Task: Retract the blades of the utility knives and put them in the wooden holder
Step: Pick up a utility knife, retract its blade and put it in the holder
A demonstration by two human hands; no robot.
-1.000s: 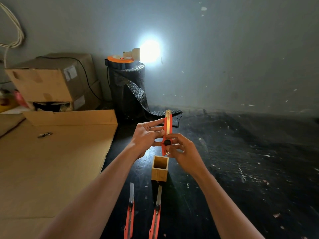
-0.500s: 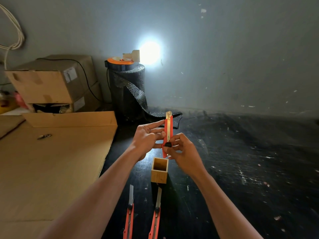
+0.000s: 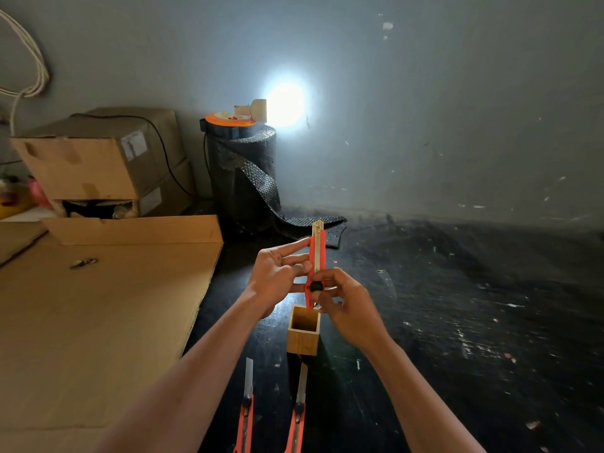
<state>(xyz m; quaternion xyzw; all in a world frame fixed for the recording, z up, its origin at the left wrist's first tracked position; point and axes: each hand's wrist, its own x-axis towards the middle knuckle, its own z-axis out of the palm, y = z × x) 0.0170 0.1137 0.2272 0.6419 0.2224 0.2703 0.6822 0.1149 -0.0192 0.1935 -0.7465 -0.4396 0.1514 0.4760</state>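
I hold a red utility knife (image 3: pixel 317 256) upright above the small square wooden holder (image 3: pixel 303 335), its lower end just over the holder's far rim. My left hand (image 3: pixel 277 279) pinches the knife's body from the left. My right hand (image 3: pixel 346 305) grips its lower part, fingers at the black slider knob. Only a short metal tip shows at the knife's top. Two more red utility knives lie on the dark floor in front of the holder, one at the left (image 3: pixel 246 410) and one at the right (image 3: pixel 299 410), both with blades extended towards the holder.
Flat cardboard sheets (image 3: pixel 98 305) cover the floor at the left, with stacked cardboard boxes (image 3: pixel 98 161) behind them. A roll of black mesh (image 3: pixel 242 178) with an orange reel and a bright lamp on top stands against the wall. The dark floor stretches to the right.
The knife and both hands have sunk slightly towards the holder. The black slider knob sits a little lower on the knife's body than a second ago.
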